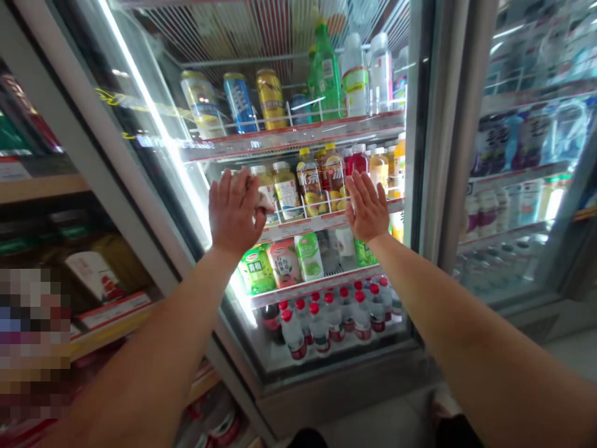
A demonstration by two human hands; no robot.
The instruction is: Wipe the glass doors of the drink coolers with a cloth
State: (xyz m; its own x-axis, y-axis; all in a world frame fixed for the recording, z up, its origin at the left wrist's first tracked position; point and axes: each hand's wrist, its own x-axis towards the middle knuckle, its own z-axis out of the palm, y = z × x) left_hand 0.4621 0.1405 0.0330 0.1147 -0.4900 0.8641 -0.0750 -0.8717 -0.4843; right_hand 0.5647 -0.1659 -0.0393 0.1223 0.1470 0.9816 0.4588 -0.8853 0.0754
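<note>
My left hand (236, 211) is raised against the glass door (275, 367) of a drinks fridge. A crumpled whitish cloth (265, 203) shows at its fingers and thumb, held to the glass; most of it is hidden by the hand. My right hand (368, 208) lies flat on the same pane, fingers stretched out, with nothing in it. Behind the glass, pale-labelled bottles (288, 191) stand beside my left hand. Iced-tea bottles (310, 180) with yellow caps are between the hands, and a red drink bottle (359, 158) is just above my right fingers.
Cans (240, 102) and a green bottle (326, 74) stand on the upper shelf. Cartons (284, 262) and red-capped water bottles (319, 326) fill lower levels. Wooden shelving (41, 190) with bottles is at left; another glass-door fridge (513, 186) is at right.
</note>
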